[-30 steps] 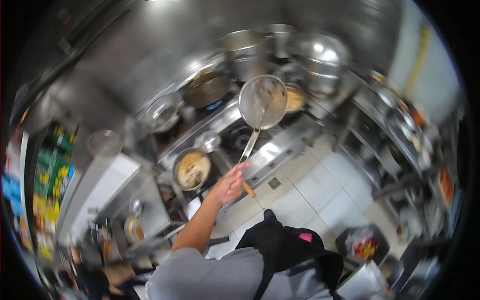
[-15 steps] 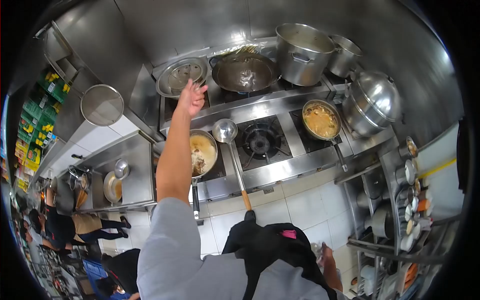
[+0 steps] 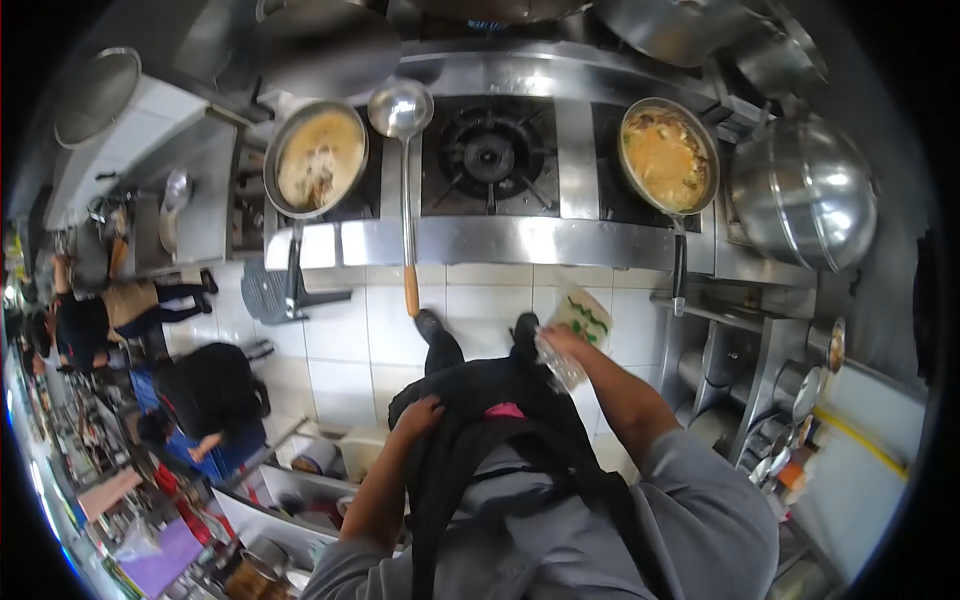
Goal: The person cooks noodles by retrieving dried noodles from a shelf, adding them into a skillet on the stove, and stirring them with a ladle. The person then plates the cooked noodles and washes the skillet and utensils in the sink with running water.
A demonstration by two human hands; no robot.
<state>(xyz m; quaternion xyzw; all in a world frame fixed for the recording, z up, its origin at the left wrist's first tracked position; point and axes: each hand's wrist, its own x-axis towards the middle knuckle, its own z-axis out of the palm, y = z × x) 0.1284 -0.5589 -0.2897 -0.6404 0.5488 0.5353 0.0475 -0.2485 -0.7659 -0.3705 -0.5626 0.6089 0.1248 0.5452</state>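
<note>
My left hand (image 3: pixel 420 415) is low in front of the black apron (image 3: pixel 450 400), its fingers partly foreshortened and nothing visible in them. In my right hand (image 3: pixel 564 342) is a crumpled-looking clear plastic item (image 3: pixel 560 368), held at the apron's right. Beyond my hands, a pan of pale, frothy food (image 3: pixel 322 160) sits at the stove's left. A long-handled ladle (image 3: pixel 401 108) lies beside it, with its wooden grip over the front edge. At the right is another pan of orange-brown food (image 3: pixel 665 155).
Between the pans is a burner (image 3: pixel 490 155). A domed steel pot (image 3: pixel 805 190) stands at right. Below my right hand lies a pale container with green pieces (image 3: pixel 583 318). A dark stool (image 3: pixel 275 292) is at left, near two people (image 3: pixel 205 390). Shelving (image 3: pixel 745 370) stands right.
The view has tilted down. My left hand, first on a strainer, has let go and come down from above the stove to the apron. My right hand has come forward with the clear item.
</note>
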